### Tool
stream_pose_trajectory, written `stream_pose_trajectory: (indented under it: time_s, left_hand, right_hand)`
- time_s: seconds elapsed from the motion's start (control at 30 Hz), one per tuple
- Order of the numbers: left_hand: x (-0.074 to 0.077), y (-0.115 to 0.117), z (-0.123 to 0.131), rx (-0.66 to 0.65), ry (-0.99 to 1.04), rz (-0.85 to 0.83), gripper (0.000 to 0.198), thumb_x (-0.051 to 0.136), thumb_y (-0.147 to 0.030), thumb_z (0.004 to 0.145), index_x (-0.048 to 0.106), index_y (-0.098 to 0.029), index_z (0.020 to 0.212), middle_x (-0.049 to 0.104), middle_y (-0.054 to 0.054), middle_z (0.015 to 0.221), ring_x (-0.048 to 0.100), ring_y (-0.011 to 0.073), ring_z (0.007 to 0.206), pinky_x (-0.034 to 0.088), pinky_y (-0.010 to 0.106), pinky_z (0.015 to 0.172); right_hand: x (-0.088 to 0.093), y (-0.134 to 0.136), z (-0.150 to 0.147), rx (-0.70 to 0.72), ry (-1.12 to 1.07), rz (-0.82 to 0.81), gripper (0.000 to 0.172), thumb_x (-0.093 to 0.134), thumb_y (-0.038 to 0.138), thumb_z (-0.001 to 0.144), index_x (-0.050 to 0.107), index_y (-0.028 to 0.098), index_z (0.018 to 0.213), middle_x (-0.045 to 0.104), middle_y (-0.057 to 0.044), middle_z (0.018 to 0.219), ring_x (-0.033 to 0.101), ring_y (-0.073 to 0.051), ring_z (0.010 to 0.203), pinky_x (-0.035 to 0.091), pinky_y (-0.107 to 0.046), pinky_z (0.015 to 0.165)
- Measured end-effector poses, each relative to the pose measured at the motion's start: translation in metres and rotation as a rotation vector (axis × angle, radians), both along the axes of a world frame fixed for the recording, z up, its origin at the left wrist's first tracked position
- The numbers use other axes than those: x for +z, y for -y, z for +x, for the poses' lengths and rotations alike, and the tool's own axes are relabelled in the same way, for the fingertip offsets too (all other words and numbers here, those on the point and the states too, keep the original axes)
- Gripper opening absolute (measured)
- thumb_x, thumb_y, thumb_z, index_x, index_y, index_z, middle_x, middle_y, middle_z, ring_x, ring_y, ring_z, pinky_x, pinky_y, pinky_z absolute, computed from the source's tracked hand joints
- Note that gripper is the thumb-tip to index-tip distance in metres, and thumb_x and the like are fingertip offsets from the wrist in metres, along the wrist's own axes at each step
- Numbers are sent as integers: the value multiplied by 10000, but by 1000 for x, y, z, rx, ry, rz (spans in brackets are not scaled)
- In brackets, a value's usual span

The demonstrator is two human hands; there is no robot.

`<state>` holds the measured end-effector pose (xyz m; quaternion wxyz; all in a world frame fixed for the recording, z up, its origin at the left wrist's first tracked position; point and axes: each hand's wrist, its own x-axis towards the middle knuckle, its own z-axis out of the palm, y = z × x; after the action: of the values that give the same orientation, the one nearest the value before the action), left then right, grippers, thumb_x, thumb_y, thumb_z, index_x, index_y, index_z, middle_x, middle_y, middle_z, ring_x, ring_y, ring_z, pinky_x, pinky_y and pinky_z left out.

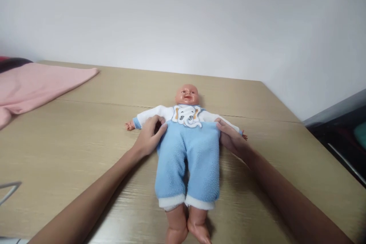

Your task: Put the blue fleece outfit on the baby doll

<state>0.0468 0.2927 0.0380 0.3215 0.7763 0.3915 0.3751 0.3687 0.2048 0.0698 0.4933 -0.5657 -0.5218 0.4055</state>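
A baby doll (187,95) lies on its back on the wooden table (85,148), head towards the wall, bare feet towards me. It wears a white top with an elephant patch and light blue fleece trousers (188,160). My left hand (150,135) pinches the trousers' waist at the doll's right side. My right hand (231,137) grips the waist at the other side, fingers curled into the fabric. Both hands lie against the doll's torso.
A pink cloth (34,85) lies spread at the table's far left, with a dark item behind it. A grey wire shape (10,190) pokes in at the left edge. The table's right edge drops to a dark area (343,137). A white wall stands behind.
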Motion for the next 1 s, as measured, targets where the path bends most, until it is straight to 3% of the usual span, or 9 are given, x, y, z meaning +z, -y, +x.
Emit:
stream_pose_trajectory:
  time_s: [0.1,0.17,0.33,0.47,0.53,0.7,0.8,0.87,1.0]
  left_hand:
    - [0,-2,-3,-93,151,-179,263,570,-495,1086,548,-246,1002,565,11,956,523,232,893,438,361,828]
    - [-1,-4,-3,-117,227,-282,294,579,-519,1082,527,-251,972,513,-3,922,486,218,866,430,338,807]
    - [-16,-12,-4,-127,321,-425,384,575,-619,1092,528,-254,985,478,-15,913,441,199,842,428,305,797]
    - [-24,-15,0,-131,440,-533,383,592,-632,1086,523,-258,1045,486,-23,926,442,185,822,417,288,767]
    - [-22,-15,1,-122,411,-510,366,584,-614,1097,532,-253,1064,490,-23,934,447,182,823,411,290,772]
    - [-8,-12,0,-89,86,-163,305,528,-542,1133,561,-239,1116,570,6,997,525,214,903,429,345,863]
    - [-1,-8,-2,-85,-78,-40,351,487,-547,1143,587,-236,1015,615,30,983,542,259,967,413,393,912]
    - [1,-6,-4,-75,-96,-50,425,498,-601,1128,558,-240,912,580,21,908,523,264,939,405,396,886]
    - [-1,-10,-6,-120,80,-319,482,534,-693,1090,548,-245,912,558,-3,888,518,232,870,445,361,840]
  right_hand:
    - [-19,-2,-6,-33,-156,-5,507,704,754,896,500,290,909,581,-18,846,540,-249,788,502,-376,744]
    - [-27,-4,-9,-51,-142,20,492,736,724,892,506,291,926,567,1,849,530,-236,789,483,-355,744]
    - [-34,-1,-15,-117,54,102,286,671,524,982,552,274,908,505,25,813,479,-209,756,434,-336,741]
    - [-35,2,-17,-202,248,134,168,572,420,986,569,270,911,569,4,837,535,-237,803,451,-367,803]
    - [-36,3,-16,-216,297,135,165,549,410,986,581,265,913,600,-10,859,557,-248,832,455,-378,833]
    - [-36,6,-14,-217,351,149,183,581,430,994,592,255,941,629,-20,870,575,-247,825,452,-379,833]
    - [-36,6,-12,-191,361,159,224,586,452,1017,627,240,960,632,-19,861,581,-246,833,442,-379,840]
    - [-36,5,-11,-147,344,170,287,568,476,1036,622,237,886,616,-18,842,572,-242,835,434,-378,835]
    - [-38,1,-8,-114,323,196,381,560,517,1046,546,245,780,562,-7,812,538,-224,805,430,-368,794]
